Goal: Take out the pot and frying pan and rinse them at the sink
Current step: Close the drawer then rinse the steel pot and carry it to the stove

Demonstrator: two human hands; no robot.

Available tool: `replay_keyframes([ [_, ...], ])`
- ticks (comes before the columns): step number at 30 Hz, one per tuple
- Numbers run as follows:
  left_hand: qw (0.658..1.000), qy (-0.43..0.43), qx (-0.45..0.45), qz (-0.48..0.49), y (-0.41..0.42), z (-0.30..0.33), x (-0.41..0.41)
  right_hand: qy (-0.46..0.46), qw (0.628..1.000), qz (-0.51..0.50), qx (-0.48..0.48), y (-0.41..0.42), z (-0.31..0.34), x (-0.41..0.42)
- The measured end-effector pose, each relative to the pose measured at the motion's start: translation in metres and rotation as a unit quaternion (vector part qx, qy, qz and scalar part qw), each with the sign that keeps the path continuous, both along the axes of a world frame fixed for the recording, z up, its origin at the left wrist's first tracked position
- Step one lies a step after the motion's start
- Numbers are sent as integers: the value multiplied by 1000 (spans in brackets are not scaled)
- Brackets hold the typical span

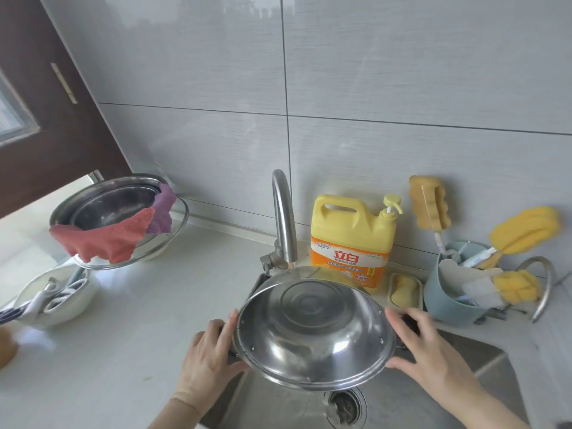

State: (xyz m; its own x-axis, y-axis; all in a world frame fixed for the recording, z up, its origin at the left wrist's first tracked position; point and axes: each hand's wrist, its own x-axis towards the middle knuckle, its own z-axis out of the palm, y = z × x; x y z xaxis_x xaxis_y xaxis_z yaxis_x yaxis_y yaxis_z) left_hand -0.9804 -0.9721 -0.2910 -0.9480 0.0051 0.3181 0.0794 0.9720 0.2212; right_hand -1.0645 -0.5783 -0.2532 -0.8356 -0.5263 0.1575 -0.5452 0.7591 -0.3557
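Two hands hold a stainless steel pot (312, 332) tilted over the sink (464, 376), its open mouth turned toward the camera and its rim just below the spout of the faucet (283, 221). The left hand (207, 360) curls round the pot's left side handle, thumb along the rim; the right hand (424, 351) wraps the dark handle opposite, fingers over the edge. No running water is plain to see, though the steel near the drain strainer (345, 408) looks wet.

Judged from its thin polished wall, the pot should be light and rigid but slick once wet, so the two riveted side handles are the surest places to take hold, as the person does here, rather than the smooth rim.

Behind the pot on the desk (154, 320) stands a yellow bottle of dish detergent (351, 239) with a pump top, and just beside it a soap dish (405, 289) holding a yellow bar. Farther right, a blue caddy (448, 301) carries yellow sponge brushes (523, 230), with a second curved tap (544, 280) near it. To the left, well apart from the sink, red and purple cloths (108, 236) hang over a steel basin (114, 202) stacked on a glass lid, above a white bowl (62, 301) of utensils. No frying pan can be made out with certainty.
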Motion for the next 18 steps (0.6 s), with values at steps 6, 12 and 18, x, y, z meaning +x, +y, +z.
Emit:
replay_keyframes([
  [6, 999, 12, 41, 13, -40, -3, 21, 27, 998, 51, -4, -46, -6, -12],
  [12, 998, 26, 54, 12, -46, 1, 23, 42, 997, 68, -12, -56, -5, -16],
  [18, 1000, 16, 3, 0, -14, -6, -4, 34, 999, 19, 3, -14, -1, -12],
])
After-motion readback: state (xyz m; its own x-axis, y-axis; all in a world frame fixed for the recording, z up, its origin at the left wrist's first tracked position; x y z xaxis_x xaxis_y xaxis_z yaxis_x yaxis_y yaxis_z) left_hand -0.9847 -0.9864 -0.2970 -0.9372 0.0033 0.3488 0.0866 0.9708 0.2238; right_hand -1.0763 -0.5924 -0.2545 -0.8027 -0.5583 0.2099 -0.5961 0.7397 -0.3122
